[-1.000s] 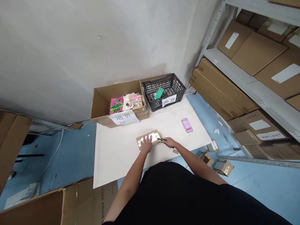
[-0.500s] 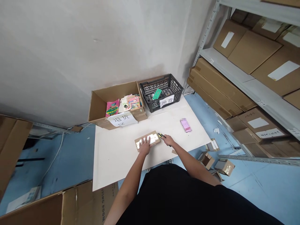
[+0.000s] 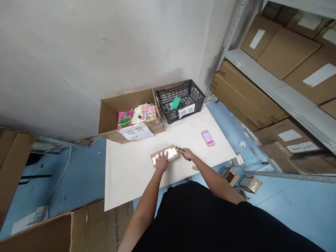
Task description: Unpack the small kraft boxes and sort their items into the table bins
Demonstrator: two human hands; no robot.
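A small flat cardboard parcel (image 3: pixel 172 151) with a white label lies on the white table (image 3: pixel 131 175). My left hand (image 3: pixel 161 161) rests flat on its near left part, fingers spread. My right hand (image 3: pixel 188 154) is closed around a black and yellow utility knife (image 3: pixel 180 149), whose tip sits at the parcel's right end.
At the table's back stand an open cardboard box (image 3: pixel 110 112) of colourful booklets with a paper sign and a black plastic crate (image 3: pixel 196 98) holding a green item. A pink object (image 3: pixel 208 138) lies to the right. Metal shelves (image 3: pixel 262 75) with cartons stand right; small boxes (image 3: pixel 249 183) litter the blue floor.
My right hand with the knife has edged slightly up along the parcel's right end. My left hand stays pressed on the parcel. The view shifted a little.
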